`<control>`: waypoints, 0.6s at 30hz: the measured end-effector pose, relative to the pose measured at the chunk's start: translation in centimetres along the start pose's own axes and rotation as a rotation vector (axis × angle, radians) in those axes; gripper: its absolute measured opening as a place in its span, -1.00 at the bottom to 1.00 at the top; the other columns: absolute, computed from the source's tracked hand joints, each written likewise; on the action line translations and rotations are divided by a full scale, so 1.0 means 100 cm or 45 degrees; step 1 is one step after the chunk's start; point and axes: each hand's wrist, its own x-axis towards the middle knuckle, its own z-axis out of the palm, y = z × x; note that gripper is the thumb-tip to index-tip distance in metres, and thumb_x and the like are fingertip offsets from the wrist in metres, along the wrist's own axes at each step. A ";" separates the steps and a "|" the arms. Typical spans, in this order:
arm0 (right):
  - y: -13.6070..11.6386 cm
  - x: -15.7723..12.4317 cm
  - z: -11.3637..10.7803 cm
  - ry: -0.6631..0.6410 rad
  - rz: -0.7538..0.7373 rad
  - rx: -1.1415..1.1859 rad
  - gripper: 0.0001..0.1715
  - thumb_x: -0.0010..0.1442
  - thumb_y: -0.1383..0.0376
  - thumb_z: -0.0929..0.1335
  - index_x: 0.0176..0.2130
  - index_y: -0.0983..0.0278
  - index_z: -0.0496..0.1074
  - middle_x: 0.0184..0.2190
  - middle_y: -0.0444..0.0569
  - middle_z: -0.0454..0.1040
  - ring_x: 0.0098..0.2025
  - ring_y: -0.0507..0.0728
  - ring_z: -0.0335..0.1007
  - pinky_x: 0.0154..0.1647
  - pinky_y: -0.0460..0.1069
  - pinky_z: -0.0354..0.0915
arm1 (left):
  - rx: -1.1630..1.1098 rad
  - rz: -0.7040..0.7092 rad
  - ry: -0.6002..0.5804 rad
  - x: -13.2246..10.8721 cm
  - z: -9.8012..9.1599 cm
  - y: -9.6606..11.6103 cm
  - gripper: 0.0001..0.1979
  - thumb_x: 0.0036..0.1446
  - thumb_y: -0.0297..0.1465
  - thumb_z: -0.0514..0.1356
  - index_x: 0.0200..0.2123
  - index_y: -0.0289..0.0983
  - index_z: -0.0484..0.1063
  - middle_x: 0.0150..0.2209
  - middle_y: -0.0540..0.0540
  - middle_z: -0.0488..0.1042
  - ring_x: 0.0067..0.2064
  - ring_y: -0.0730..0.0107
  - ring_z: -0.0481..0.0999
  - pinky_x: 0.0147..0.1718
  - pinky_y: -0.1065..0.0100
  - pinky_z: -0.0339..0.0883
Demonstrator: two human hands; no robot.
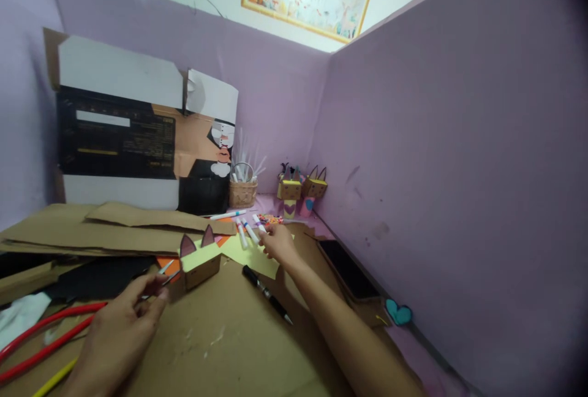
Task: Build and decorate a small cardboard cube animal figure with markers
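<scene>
My left hand (126, 323) is closed around the middle of a pair of red-handled scissors (50, 342), whose blades poke out past my fingertips. Just beyond those blades stands a small cardboard box (202, 271) with a pale yellow top and two purple-lined pointed ears. Farther off, my right hand (278, 245) pinches the near end of a white marker (258, 222). More white markers (242, 233) lie beside it on yellow paper (250, 254). A black pen (266, 293) rests on the cardboard sheet (206, 342) between my hands.
At the back are stacked cardboard strips (114, 228), a large flattened carton (114, 133) against the wall and a basket (243, 193) of white sticks. Two eared cardboard figures (290, 192) stand in the corner. A dark phone-like slab (349, 268) and a teal heart (399, 312) lie along the right wall.
</scene>
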 end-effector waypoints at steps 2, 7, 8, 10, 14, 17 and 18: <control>0.000 0.008 0.003 0.028 0.010 -0.028 -0.69 0.27 0.23 0.31 -0.02 0.31 0.36 -0.06 0.03 0.41 -0.13 0.14 0.42 -0.15 0.12 0.39 | -0.031 0.025 0.006 -0.001 0.000 0.001 -0.59 -0.04 -0.18 0.03 -0.16 -0.26 0.35 -0.23 -0.17 0.56 -0.24 0.14 0.54 -0.27 0.30 0.33; -0.017 0.017 0.013 0.117 0.021 -0.118 -0.66 0.26 0.23 0.31 0.01 0.30 0.34 -0.01 0.04 0.38 -0.07 0.18 0.39 -0.09 0.16 0.36 | -0.012 0.037 0.036 0.004 0.004 -0.014 -0.59 -0.02 -0.15 0.01 -0.14 -0.21 0.34 -0.34 -0.13 0.55 -0.32 0.18 0.54 -0.36 0.31 0.32; -0.020 0.017 0.016 0.122 0.019 -0.139 -0.65 0.26 0.23 0.32 0.01 0.30 0.34 -0.01 0.05 0.38 -0.07 0.18 0.39 -0.09 0.16 0.36 | -0.010 0.050 0.044 0.004 0.004 -0.016 -0.60 -0.01 -0.15 0.01 -0.15 -0.21 0.35 -0.34 -0.11 0.55 -0.33 0.19 0.54 -0.36 0.32 0.33; -0.025 0.014 0.019 0.111 0.011 -0.188 -0.66 0.26 0.23 0.31 0.00 0.31 0.34 -0.03 0.04 0.40 -0.08 0.17 0.40 -0.09 0.15 0.36 | -0.003 0.075 0.067 0.005 0.005 -0.018 -0.63 -0.01 -0.16 0.01 -0.17 -0.20 0.35 -0.33 -0.10 0.56 -0.34 0.22 0.54 -0.35 0.33 0.33; -0.030 0.010 0.020 0.046 -0.011 -0.300 -0.69 0.25 0.23 0.32 -0.04 0.32 0.37 -0.07 0.03 0.43 -0.09 0.16 0.41 -0.09 0.15 0.36 | 0.022 0.118 0.040 0.003 0.006 -0.021 -0.63 0.01 -0.16 -0.02 -0.18 -0.21 0.36 -0.36 -0.11 0.56 -0.32 0.19 0.55 -0.37 0.32 0.35; -0.032 0.013 0.014 -0.013 -0.033 -0.365 -0.74 0.24 0.24 0.33 -0.10 0.32 0.41 -0.09 0.01 0.45 -0.09 0.16 0.41 -0.07 0.15 0.34 | 0.028 0.122 0.000 0.004 0.007 -0.029 -0.66 0.02 -0.14 0.01 -0.23 -0.19 0.39 -0.43 -0.08 0.58 -0.38 0.20 0.56 -0.45 0.35 0.36; -0.032 0.016 0.010 -0.031 -0.038 -0.378 -0.76 0.24 0.24 0.33 -0.12 0.32 0.42 -0.11 0.01 0.45 -0.09 0.15 0.41 -0.07 0.15 0.34 | 0.024 0.123 0.006 0.005 0.008 -0.033 -0.67 0.02 -0.13 0.03 -0.25 -0.17 0.40 -0.43 -0.06 0.58 -0.39 0.20 0.56 -0.47 0.36 0.36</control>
